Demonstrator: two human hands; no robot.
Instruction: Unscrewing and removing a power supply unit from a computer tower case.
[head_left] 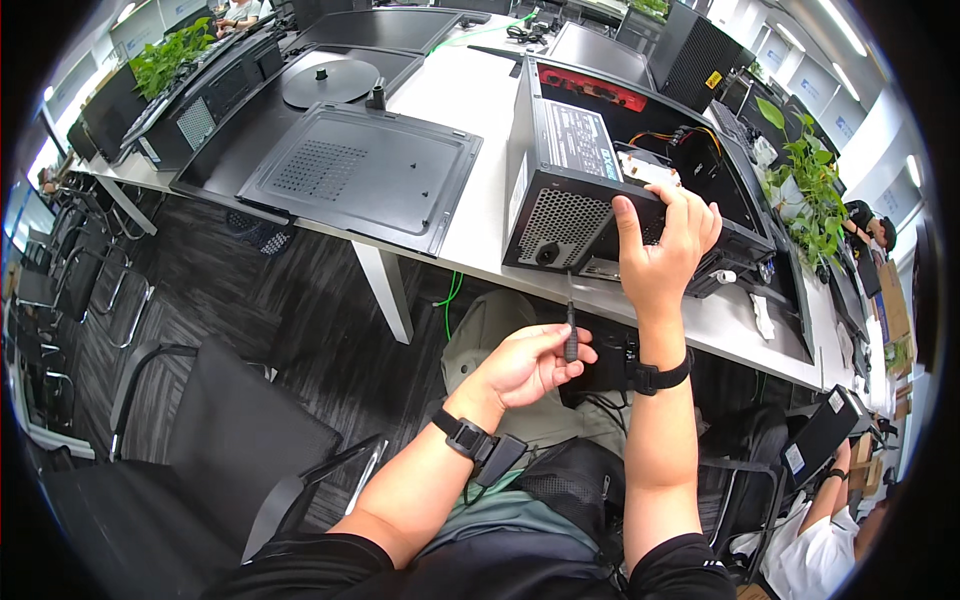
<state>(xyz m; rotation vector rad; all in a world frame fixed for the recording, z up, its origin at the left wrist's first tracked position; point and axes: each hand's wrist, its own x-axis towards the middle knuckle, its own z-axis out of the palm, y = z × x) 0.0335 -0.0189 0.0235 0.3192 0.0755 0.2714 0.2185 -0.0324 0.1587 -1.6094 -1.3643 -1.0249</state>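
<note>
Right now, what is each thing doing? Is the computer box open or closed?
Computer case: open, side panel off, insides showing.
Power supply: gripped by the right hand.
Screwdriver: upright, held in the left hand.
Side panel: off, lying flat on the desk.

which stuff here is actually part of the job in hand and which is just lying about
In use:
- screwdriver, held in the left hand
- open computer case, gripped at its rear by the right hand
- power supply inside it

Lying about:
- removed side panel
- round stand base
- potted plant
- chair
</note>
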